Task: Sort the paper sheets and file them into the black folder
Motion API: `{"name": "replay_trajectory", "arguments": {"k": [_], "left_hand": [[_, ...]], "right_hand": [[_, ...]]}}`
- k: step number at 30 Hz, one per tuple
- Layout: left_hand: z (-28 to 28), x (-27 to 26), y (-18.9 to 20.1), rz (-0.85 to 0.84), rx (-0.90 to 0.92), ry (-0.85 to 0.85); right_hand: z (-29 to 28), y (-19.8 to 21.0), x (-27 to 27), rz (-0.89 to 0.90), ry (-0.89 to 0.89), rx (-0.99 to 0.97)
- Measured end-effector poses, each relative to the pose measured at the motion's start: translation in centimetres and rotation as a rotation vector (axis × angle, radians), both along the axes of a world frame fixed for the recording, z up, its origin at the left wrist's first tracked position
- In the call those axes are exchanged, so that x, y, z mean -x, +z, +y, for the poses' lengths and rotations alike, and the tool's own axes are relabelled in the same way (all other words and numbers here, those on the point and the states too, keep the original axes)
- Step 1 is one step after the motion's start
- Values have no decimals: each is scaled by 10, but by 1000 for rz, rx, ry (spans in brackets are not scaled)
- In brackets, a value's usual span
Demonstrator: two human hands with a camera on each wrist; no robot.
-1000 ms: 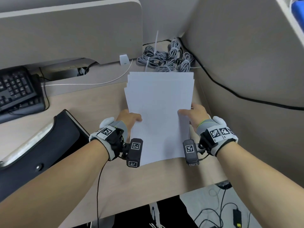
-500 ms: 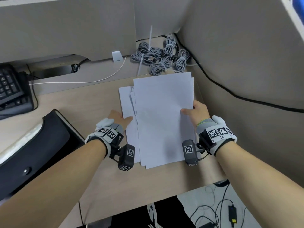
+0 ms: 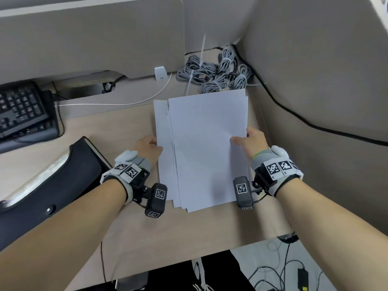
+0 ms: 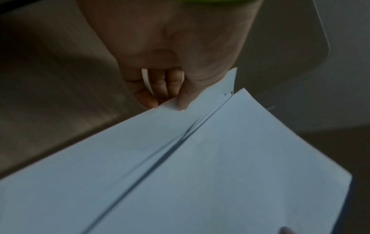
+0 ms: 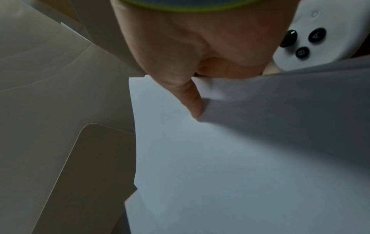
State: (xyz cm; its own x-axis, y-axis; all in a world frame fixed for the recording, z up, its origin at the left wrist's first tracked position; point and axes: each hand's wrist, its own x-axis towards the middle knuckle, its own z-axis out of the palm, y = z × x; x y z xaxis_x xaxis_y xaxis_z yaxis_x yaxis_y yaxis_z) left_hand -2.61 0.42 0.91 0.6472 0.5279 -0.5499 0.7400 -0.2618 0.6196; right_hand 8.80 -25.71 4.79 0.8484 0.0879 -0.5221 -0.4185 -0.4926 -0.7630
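Observation:
A stack of white paper sheets [image 3: 203, 148] is held above the desk between both hands, its edges uneven and stepped on the left. My left hand [image 3: 150, 145] pinches the stack's left edge, thumb on top [image 4: 184, 101] and fingers beneath. My right hand [image 3: 251, 141] pinches the right edge, its thumb [image 5: 192, 101] lying on the top sheet [image 5: 220, 158]. The black folder [image 3: 48, 185] lies on the desk to the left, beside my left forearm, its flap closed with a snap button.
Coiled grey cables [image 3: 216, 74] lie at the back of the wooden desk [image 3: 117, 131]. A black keyboard [image 3: 23, 110] sits far left, with a white cable [image 3: 117, 103] running across. Beige partition walls [image 3: 315, 70] close the right side and back. The desk's front edge is near.
The sheets have been slid closer together, the top sheet still offset to the right. The left hand moved from on top of the stack to its left edge.

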Motion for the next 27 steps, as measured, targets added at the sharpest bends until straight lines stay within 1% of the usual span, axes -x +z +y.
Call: {"name": "replay_trajectory", "arguments": {"k": [3, 6, 8, 10, 13, 17, 20, 24, 27], "left_hand": [[-6, -3, 6, 25, 245, 132], [-13, -2, 8, 34, 493, 294], [-17, -1, 4, 34, 617, 326], [-25, -1, 8, 19, 675, 329], [-35, -2, 17, -10, 625, 352], [-34, -7, 33, -71, 536, 360], [-30, -12, 56, -151, 515, 382], [-19, -20, 82, -258, 467, 387], [-12, -24, 104, -351, 399, 393]], "right_hand": [[4, -2, 0, 0, -14, 6], [5, -7, 2, 36, -34, 9], [6, -10, 4, 47, -54, 8], [8, -12, 5, 46, -53, 12], [10, -10, 4, 37, -37, 8], [15, 3, 1, 40, -28, -21], [21, 26, -2, 35, -10, -54], [32, 57, -5, -58, -44, -168], [39, 81, -8, -127, 19, -225]]}}
